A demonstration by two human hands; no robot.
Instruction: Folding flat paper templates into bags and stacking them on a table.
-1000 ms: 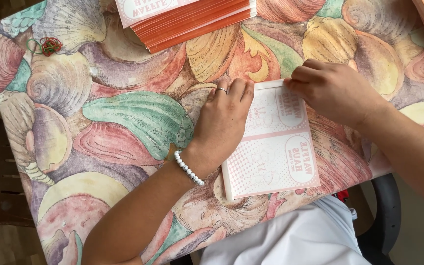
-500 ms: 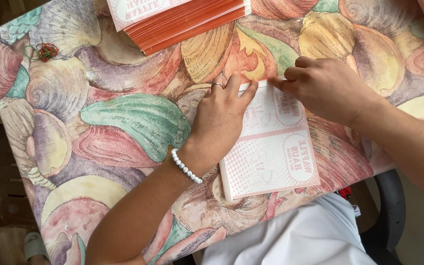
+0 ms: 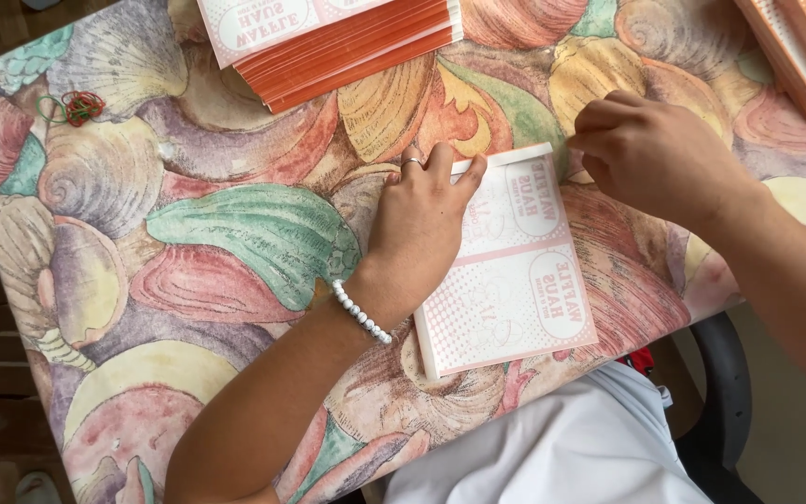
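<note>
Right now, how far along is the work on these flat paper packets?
Looks done: an orange-edged stack lies at the table's far edge, and more stacks sit at the upper right. In hand: the left hand presses a pink-and-white flat packet, while the right hand pinches its top right corner. Left: this packet lies apart from the stacks; rubber bands lie loose at the far left.

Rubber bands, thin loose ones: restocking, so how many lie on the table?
2: a green rubber band and a red rubber band, touching, at the shell-patterned table's far left; more may be hidden.
</note>
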